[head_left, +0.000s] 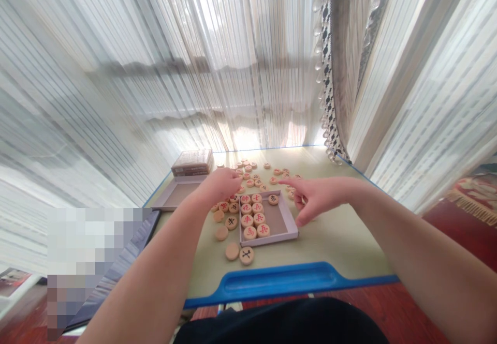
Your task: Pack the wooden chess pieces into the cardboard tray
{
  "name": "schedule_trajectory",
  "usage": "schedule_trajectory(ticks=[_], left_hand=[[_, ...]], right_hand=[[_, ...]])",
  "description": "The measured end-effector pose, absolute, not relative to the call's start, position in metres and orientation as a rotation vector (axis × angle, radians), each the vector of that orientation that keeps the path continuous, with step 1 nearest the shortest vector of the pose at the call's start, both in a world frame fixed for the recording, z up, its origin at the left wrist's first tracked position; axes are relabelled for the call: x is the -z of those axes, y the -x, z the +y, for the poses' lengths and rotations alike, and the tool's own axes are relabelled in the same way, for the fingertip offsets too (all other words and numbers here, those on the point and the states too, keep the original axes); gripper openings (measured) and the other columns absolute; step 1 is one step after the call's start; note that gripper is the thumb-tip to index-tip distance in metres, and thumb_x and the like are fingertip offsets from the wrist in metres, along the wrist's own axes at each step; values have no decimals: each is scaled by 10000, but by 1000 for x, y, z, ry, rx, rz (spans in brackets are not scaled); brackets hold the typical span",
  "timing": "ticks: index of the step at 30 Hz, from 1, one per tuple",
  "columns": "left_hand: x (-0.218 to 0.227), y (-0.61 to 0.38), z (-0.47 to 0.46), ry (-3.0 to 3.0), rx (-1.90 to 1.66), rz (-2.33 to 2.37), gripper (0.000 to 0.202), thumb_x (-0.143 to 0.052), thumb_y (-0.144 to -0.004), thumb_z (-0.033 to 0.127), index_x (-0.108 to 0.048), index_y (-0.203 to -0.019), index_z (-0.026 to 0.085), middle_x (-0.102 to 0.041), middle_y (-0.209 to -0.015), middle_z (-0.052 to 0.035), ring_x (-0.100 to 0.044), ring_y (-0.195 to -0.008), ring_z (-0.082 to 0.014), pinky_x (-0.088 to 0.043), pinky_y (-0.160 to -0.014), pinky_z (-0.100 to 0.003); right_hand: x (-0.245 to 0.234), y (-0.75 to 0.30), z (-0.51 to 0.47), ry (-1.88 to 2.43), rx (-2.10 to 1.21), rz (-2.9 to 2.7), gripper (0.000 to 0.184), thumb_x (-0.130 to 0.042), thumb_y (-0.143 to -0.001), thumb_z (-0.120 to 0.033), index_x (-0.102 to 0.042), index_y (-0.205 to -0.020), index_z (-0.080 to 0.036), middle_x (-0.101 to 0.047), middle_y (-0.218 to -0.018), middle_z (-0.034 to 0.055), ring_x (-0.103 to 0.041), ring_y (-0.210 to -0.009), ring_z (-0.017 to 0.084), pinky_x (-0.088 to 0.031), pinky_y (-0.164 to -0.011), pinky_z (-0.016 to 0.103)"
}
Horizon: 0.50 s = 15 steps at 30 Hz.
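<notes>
A shallow grey box tray sits mid-table and holds several round wooden game discs marked in red or black. More discs lie scattered behind it, and a few lie in front. My left hand hovers over the discs at the tray's far left corner, fingers curled down; what they hold is hidden. My right hand is at the tray's right wall, its forefinger pointing left over the loose discs and its thumb resting by the wall.
The small table has a pale green top, a blue rim and a blue groove at its near edge. A second open box half and a closed box sit at the back left. Sheer curtains hang all round.
</notes>
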<state>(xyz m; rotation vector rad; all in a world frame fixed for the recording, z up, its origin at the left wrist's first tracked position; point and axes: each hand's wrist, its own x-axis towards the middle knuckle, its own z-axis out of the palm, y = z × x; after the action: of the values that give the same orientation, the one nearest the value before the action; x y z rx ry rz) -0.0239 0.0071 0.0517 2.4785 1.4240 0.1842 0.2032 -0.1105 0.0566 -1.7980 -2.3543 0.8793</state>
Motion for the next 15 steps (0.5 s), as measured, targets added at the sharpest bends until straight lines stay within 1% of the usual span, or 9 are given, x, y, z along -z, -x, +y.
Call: schedule_trajectory(ticks=[1,2,3,5,6,7,8,11,15], left_hand=[[-53,25,6,-2428,-140,1426,267,-375,-691,252,-618,-613,171,-645,-566,-33,-534,-463,-150,-359,-432,-251],[-54,25,6,-2397,-106,1424,263,-375,-691,252,-616,-620,171,-654,-583,-33,-538,-459,-150,-365,-432,-252],[-55,26,5,-2391,-87,1418,261,-377,-692,253,-614,-621,171,-660,-596,-34,-543,-462,-149,-370,-436,-251],[-55,26,5,-2424,-78,1404,257,-390,-692,263,-616,-616,170,-664,-610,-40,-552,-482,-149,-376,-452,-248],[-54,26,5,-2447,-77,1396,254,-399,-690,271,-617,-609,170,-664,-612,-43,-554,-493,-149,-377,-459,-246],[-53,26,5,-2461,-70,1386,254,-407,-687,280,-619,-603,171,-663,-611,-43,-554,-502,-149,-377,-464,-245],[-53,26,6,-2465,-57,1373,255,-412,-685,290,-622,-601,173,-663,-612,-40,-553,-508,-149,-377,-466,-244],[-51,25,6,-2462,-34,1338,264,-420,-686,323,-619,-589,178,-658,-610,-31,-545,-516,-146,-372,-462,-241],[-49,27,9,-2462,-79,1325,270,-423,-688,335,-582,-546,170,-635,-582,-27,-522,-497,-133,-347,-441,-232]], right_hand=[[-56,-202,-113,1775,-845,-2391,1157,-696,-571,-527,-25,-1444,-169,-650,-914,63,-626,-741,187,-448,-628,263],[-54,-201,-114,1763,-778,-2412,1202,-714,-532,-545,-23,-1445,-180,-621,-1039,99,-620,-859,223,-457,-702,286],[-52,-199,-116,1762,-689,-2418,1237,-729,-490,-564,-41,-1446,-187,-554,-1180,136,-577,-1000,270,-448,-790,319],[-47,-196,-117,1760,-533,-2412,1286,-744,-426,-595,-73,-1446,-192,-347,-1391,167,-376,-1236,348,-365,-950,383],[-45,-194,-117,1754,-496,-2417,1301,-745,-413,-605,-70,-1446,-191,-259,-1442,163,-273,-1295,362,-316,-1000,403],[-43,-193,-116,1746,-484,-2430,1309,-741,-413,-612,-58,-1446,-189,-201,-1468,154,-203,-1324,362,-277,-1031,412],[-42,-192,-116,1733,-490,-2449,1308,-735,-422,-618,-43,-1446,-188,-167,-1481,146,-164,-1338,355,-251,-1050,413],[-40,-191,-112,1715,-543,-2490,1273,-708,-463,-634,-30,-1446,-192,-133,-1494,127,-138,-1350,334,-217,-1076,408],[-37,-191,-106,1699,-554,-2462,1224,-698,-484,-639,-86,-1445,-193,-137,-1494,122,-116,-1353,339,-180,-1090,441]])
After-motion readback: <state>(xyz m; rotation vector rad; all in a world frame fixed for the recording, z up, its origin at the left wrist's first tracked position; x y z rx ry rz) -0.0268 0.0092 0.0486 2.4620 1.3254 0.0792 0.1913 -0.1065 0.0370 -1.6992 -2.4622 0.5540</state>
